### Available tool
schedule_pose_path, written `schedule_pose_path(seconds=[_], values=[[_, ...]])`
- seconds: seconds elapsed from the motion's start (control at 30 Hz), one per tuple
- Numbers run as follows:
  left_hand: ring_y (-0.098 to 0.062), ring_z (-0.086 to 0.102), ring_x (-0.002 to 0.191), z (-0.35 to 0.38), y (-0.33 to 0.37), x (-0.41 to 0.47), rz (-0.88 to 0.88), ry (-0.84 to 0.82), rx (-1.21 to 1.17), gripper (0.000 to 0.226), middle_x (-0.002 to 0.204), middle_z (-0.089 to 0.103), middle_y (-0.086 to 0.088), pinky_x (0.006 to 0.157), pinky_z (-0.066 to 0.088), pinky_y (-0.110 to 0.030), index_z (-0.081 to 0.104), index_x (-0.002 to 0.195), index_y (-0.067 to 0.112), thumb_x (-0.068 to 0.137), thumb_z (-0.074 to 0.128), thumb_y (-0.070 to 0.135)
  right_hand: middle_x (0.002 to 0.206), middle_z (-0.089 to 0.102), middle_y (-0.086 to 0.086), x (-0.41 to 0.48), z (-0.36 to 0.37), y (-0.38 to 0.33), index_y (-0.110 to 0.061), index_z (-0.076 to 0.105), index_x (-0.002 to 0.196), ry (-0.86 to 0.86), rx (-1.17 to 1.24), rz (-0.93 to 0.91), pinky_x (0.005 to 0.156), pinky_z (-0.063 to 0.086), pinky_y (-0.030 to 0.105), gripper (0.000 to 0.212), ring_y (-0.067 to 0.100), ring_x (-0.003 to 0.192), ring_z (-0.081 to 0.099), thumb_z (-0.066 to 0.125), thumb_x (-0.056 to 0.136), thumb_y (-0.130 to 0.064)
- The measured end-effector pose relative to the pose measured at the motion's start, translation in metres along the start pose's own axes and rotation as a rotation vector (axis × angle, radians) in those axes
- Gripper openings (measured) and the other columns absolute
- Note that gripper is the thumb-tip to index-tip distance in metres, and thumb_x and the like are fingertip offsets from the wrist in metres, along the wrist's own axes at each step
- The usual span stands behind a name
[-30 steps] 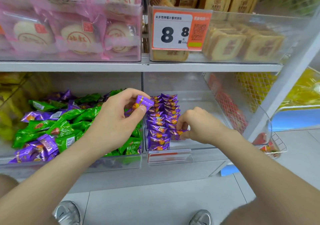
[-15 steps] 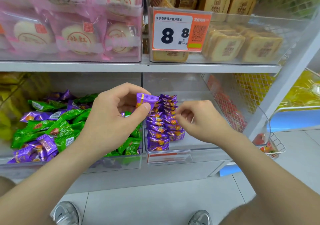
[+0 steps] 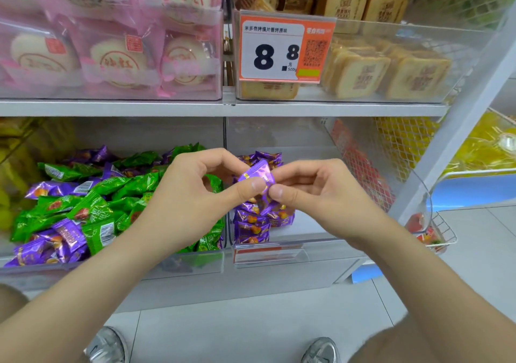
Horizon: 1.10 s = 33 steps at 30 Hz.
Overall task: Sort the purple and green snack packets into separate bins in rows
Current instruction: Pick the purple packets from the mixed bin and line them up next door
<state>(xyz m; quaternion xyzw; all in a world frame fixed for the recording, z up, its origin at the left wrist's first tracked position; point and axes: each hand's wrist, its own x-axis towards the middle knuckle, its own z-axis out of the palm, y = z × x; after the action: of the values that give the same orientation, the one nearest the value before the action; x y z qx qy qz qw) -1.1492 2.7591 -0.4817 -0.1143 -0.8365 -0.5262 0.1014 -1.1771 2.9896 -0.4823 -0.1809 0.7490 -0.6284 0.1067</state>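
Your left hand and right hand hide most of the rows of purple packets in the right clear plastic bin. Only the back ends above your knuckles and the front stack below your thumbs show, and the print on them is too small to read. Both hands grasp one small shiny purple foil snack packet, each pinching its lower edge between thumb and forefinger, with the thumbs nearly touching. It hangs tilted in the air above those rows, its lower corner hidden behind the thumbs. Your left forearm cuts across the right front corner of the left clear plastic bin. In that bin, crinkled green foil packets and loose purple packets lie heaped together, pillow-shaped with crimped ends and white barcode patches. The grey shelf board above carries round pale cakes in pink film and square tan stamped biscuits, these behind an orange-and-white price tag reading 8.8. To the right a white wire basket holds red items too blurred to make out. Two grey shoes are cut off at the bottom edge, on the pale tiled floor.
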Motion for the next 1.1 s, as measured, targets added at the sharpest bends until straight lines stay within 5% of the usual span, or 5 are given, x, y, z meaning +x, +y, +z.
schedule_pose_path(seconds=[0.13,0.27,0.57,0.73,1.1], values=[[-0.003,0.056,0.103,0.003,-0.012,-0.003,0.119,-0.004,0.344,0.006,0.104,0.064,0.021,0.087,0.037,-0.026,0.071,0.095,0.040,0.090,0.073,0.043,0.082,0.079,-0.007,0.009,-0.028,0.014,-0.021,0.082,0.095,0.069,-0.562,-0.024,0.073,0.058,0.028,0.010,0.014,0.076,0.074,0.085,0.086,-0.018],[-0.009,0.050,0.115,0.007,-0.021,-0.007,0.101,-0.079,0.461,0.018,0.113,0.050,0.018,0.094,0.033,-0.022,0.067,0.103,0.042,0.092,0.070,0.028,0.074,0.076,-0.016,0.015,-0.036,0.034,-0.024,0.082,0.090,-0.163,-1.031,0.073,0.074,0.042,0.010,0.011,-0.002,0.074,0.068,0.088,0.080,-0.026],[-0.008,0.051,0.114,0.005,-0.022,-0.007,0.142,-0.109,0.469,0.020,0.113,0.047,0.019,0.099,0.043,-0.032,0.068,0.103,0.041,0.093,0.071,0.024,0.084,0.078,-0.008,0.028,-0.020,0.052,-0.021,0.083,0.092,-0.229,-1.124,0.035,0.081,0.058,0.032,0.018,0.010,0.077,0.069,0.084,0.076,-0.014],[-0.007,0.052,0.114,0.004,-0.023,-0.007,0.148,-0.119,0.452,0.018,0.114,0.046,0.018,0.100,0.044,-0.032,0.068,0.103,0.040,0.093,0.070,0.024,0.077,0.074,-0.011,0.032,-0.017,0.052,-0.030,0.073,0.076,-0.209,-1.204,0.053,0.076,0.059,0.037,0.015,0.015,0.076,0.063,0.088,0.074,-0.026],[-0.002,0.054,0.111,0.002,-0.025,-0.006,0.170,-0.135,0.454,0.016,0.115,0.049,0.019,0.096,0.043,-0.026,0.069,0.104,0.039,0.094,0.070,0.026,0.081,0.071,-0.012,0.029,-0.023,0.044,-0.027,0.078,0.097,-0.151,-1.167,0.080,0.078,0.051,0.031,0.025,0.001,0.071,0.053,0.087,0.079,-0.041]])
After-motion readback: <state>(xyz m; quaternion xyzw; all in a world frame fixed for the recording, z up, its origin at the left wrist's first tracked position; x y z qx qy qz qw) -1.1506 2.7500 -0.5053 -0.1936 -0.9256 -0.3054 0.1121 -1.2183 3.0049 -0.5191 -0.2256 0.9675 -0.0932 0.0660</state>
